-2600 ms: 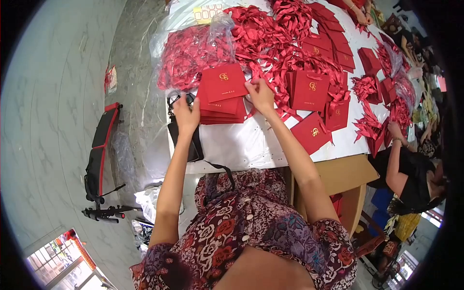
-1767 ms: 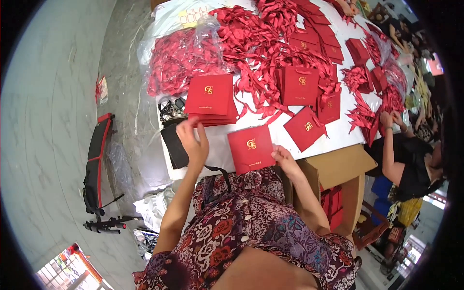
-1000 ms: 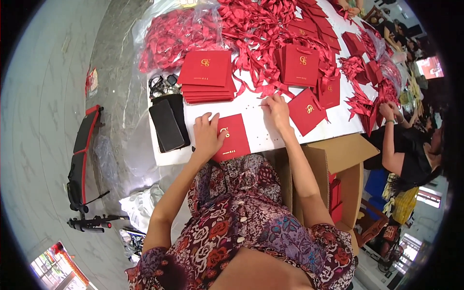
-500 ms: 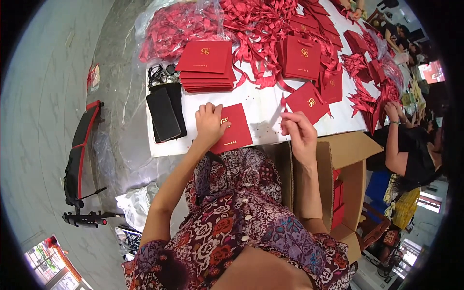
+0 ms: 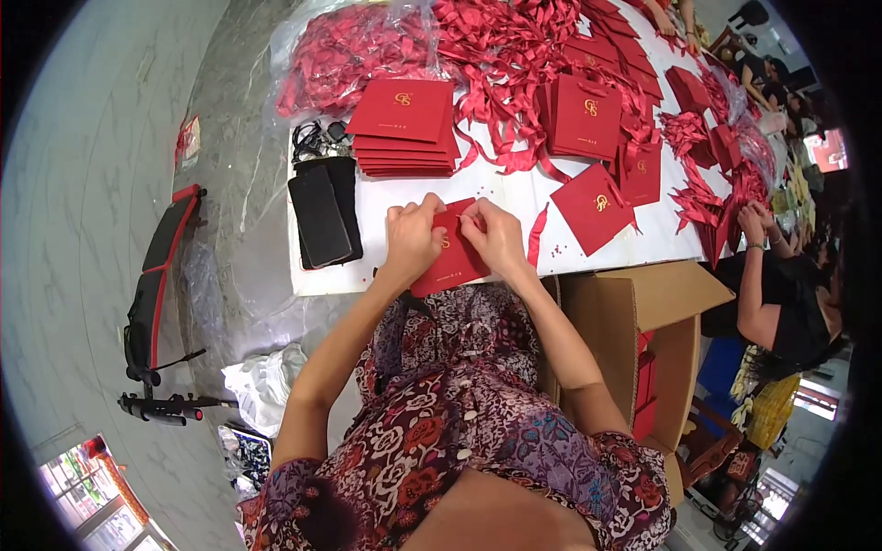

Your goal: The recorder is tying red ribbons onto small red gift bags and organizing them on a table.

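A small red paper bag (image 5: 457, 267) with a gold print lies flat at the table's near edge. My left hand (image 5: 415, 241) grips its left side, fingers bent over the upper part. At the bag's top edge, my right hand (image 5: 494, 237) is pinched closed; what is between its fingertips is too small to make out. Just right of my right wrist, a red ribbon (image 5: 537, 234) lies on the white tabletop. Another red bag (image 5: 593, 209) sits tilted farther right.
Behind my left hand stands a stack of red bags (image 5: 404, 115), with a black phone (image 5: 320, 219) left of it. Red ribbons (image 5: 501, 101) and a plastic bag of ribbon (image 5: 354, 60) cover the far side. An open cardboard box (image 5: 597, 321) is at my right; a co-worker's arm (image 5: 755, 285) shows beyond.
My right hand has come left and down from above the table, where it was raised with a red ribbon tip, to the bag's top. My left hand has shifted slightly right.
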A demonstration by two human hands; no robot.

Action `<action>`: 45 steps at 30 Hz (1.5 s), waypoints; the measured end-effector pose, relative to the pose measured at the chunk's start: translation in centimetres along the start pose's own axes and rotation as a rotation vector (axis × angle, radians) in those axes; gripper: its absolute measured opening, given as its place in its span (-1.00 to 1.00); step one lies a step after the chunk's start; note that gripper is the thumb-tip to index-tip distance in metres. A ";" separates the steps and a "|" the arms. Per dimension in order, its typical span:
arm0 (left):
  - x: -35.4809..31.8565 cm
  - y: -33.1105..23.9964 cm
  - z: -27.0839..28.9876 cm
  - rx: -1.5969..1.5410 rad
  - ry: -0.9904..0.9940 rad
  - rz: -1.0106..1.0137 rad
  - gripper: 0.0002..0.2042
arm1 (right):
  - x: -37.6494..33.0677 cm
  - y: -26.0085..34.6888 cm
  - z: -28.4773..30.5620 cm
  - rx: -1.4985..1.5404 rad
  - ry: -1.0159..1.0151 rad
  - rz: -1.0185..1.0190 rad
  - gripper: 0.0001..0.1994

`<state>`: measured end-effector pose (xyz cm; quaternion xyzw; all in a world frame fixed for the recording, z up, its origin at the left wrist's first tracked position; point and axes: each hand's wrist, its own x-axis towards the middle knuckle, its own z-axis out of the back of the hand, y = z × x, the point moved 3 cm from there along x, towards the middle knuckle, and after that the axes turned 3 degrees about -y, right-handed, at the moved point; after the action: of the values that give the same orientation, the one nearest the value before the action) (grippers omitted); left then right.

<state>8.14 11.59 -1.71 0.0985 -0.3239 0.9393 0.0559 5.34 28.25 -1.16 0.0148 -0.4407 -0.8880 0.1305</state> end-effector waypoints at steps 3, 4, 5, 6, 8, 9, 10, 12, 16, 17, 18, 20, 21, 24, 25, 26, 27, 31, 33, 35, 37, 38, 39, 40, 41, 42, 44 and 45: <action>0.2 0.1 0.0 -0.140 0.052 0.090 -0.63 | -0.3 0.5 0.1 0.010 -0.054 0.012 -0.85; 0.2 -0.2 0.1 -0.126 0.083 0.085 -0.63 | -0.5 1.0 0.3 -0.032 -0.064 0.050 -0.85; 0.3 -0.6 0.3 -0.111 0.114 0.081 -0.63 | -0.7 1.4 0.4 -0.073 -0.074 0.087 -0.86; 0.2 -0.8 0.4 -0.112 0.115 0.081 -0.63 | -0.9 1.6 0.3 -0.074 -0.074 0.086 -0.86; 0.1 -1.0 0.4 -0.172 0.123 0.102 -0.64 | -1.3 2.1 0.4 -0.158 -0.148 0.188 -0.86; 0.1 -0.8 0.3 -0.174 0.124 0.101 -0.64 | -1.6 2.1 0.3 -0.160 -0.148 0.187 -0.86; 0.0 -0.7 0.3 -0.232 0.119 0.093 -0.64 | -1.9 2.2 0.3 -0.181 -0.158 0.211 -0.86; -0.1 -0.8 0.3 -0.290 0.115 0.085 -0.65 | -2.4 2.3 0.2 -0.202 -0.169 0.235 -0.85; -0.6 -2.2 0.7 -0.290 0.143 0.051 -0.67 | -2.7 2.4 0.6 -0.188 -0.156 0.238 -0.85; -0.7 -2.6 0.9 -0.217 0.116 0.025 -0.68 | -2.6 2.3 0.8 -0.174 -0.133 0.219 -0.85; -0.8 -2.7 0.9 -0.217 0.118 0.023 -0.68 | -2.6 2.3 1.1 -0.174 -0.136 0.218 -0.85; -0.9 -2.7 1.3 -0.242 0.066 0.017 -0.71 | -2.6 2.5 1.6 -0.055 -0.096 0.236 -0.86; -0.8 -2.8 1.5 -0.242 0.068 0.015 -0.71 | -2.8 2.3 1.6 -0.054 -0.098 0.234 -0.86; -1.0 -2.8 1.7 -0.201 0.198 0.020 -0.76 | -3.1 2.1 1.9 0.056 -0.060 0.212 -0.84; -1.1 -2.5 1.9 -0.180 0.202 0.025 -0.77 | -3.0 2.2 2.2 0.117 0.044 0.112 -0.84; -1.2 -2.3 2.2 -0.159 0.205 0.029 -0.78 | -2.9 2.0 2.3 0.178 0.148 0.012 -0.84; -1.3 -2.4 2.5 -0.156 0.203 0.028 -0.78 | -2.6 1.8 2.8 0.180 0.147 0.016 -0.84; -1.1 -4.2 4.0 -0.050 0.218 -0.098 -0.80 | -0.8 0.6 4.5 0.203 0.132 0.090 -0.84; -1.0 -5.3 4.7 -0.011 0.232 -0.132 -0.80 | -0.3 0.2 4.2 0.267 0.391 0.083 -0.84; -0.9 -6.6 5.5 0.078 0.182 -0.281 -0.82 | 0.3 -0.3 4.6 0.248 0.459 0.103 -0.82; -1.1 -7.2 5.6 0.028 0.108 -0.364 -0.83 | 0.5 -0.1 4.9 0.428 0.616 0.008 -0.77; -1.2 -7.6 5.8 -0.028 0.034 -0.450 -0.83 | 0.7 -0.1 5.0 0.406 0.647 -0.060 -0.78; -1.1 -7.8 5.9 -0.023 0.037 -0.449 -0.83 | 0.8 0.2 5.2 0.412 0.648 -0.058 -0.78; -1.0 -8.1 6.1 0.012 0.050 -0.480 -0.84 | 0.7 0.4 5.1 0.448 0.672 -0.084 -0.80; -1.0 -8.3 6.1 0.047 0.063 -0.510 -0.84 | 0.7 0.5 5.0 0.484 0.696 -0.110 -0.82; -1.0 -8.5 6.0 0.050 0.069 -0.513 -0.84 | 0.7 0.0 4.8 0.489 0.692 -0.111 -0.82; -0.9 -8.6 6.2 -0.002 -0.010 -0.474 -0.84 | 1.0 -1.2 4.4 0.480 0.613 -0.096 -0.84; -0.9 -8.6 6.3 0.002 -0.007 -0.471 -0.84 | 1.0 -1.0 4.0 0.485 0.616 -0.097 -0.84</action>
<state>11.38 14.39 8.04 0.1745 -0.2913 0.9003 0.2724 3.62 31.73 0.61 0.3315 -0.5767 -0.7173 0.2073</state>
